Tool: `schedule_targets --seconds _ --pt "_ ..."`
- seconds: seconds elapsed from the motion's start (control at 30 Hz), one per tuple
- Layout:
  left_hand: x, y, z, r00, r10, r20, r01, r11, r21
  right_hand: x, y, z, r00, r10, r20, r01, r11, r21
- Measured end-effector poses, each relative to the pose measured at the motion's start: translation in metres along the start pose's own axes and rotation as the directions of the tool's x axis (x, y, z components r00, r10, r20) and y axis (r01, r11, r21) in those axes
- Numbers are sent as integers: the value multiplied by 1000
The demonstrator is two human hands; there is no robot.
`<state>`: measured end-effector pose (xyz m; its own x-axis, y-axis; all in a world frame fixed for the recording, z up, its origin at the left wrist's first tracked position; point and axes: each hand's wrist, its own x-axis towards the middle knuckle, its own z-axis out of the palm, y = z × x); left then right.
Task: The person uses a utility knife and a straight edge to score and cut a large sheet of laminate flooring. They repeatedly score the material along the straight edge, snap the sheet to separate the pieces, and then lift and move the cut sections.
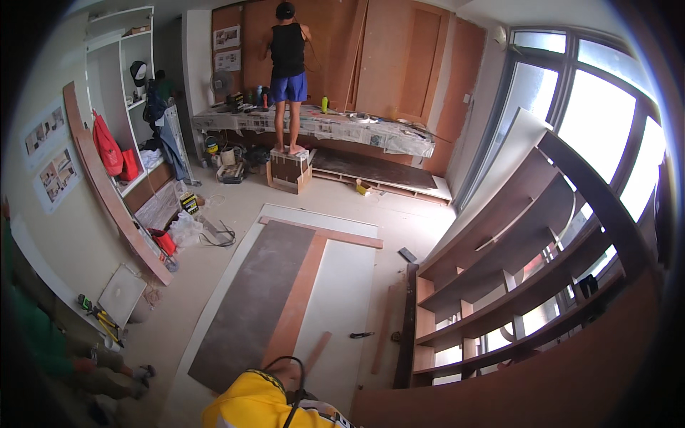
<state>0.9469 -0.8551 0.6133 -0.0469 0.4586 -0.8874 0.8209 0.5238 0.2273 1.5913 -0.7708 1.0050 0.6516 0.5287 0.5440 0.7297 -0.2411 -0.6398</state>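
Note:
Neither of my hands can be made out. Yellow cloth and a looped black cable fill the lower edge. Beside them is a skin-toned patch that I cannot identify. Just beyond, a grey-brown panel lies on the floor over a larger white sheet, with a reddish-brown board along its right side. A similar strip crosses their far end. Close to the cloth is a short wood strip, and to its right lies a small dark tool, perhaps a utility knife.
A large brown shelf frame leans at the right by the windows. A person stands on a box at a paper-covered workbench. At the left, another person's green-sleeved arm shows near tools and a tall board.

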Motion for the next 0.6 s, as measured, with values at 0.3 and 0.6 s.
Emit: schedule_targets --seconds 0.3,0.6 --pt "-18 -187 88 929 -371 -4 219 557 -801 -109 115 -35 965 98 244 -72 991 -113" --pt "-47 -74 96 977 38 -209 -203 460 -864 -243 192 -10 79 616 784 -547 684 -483"
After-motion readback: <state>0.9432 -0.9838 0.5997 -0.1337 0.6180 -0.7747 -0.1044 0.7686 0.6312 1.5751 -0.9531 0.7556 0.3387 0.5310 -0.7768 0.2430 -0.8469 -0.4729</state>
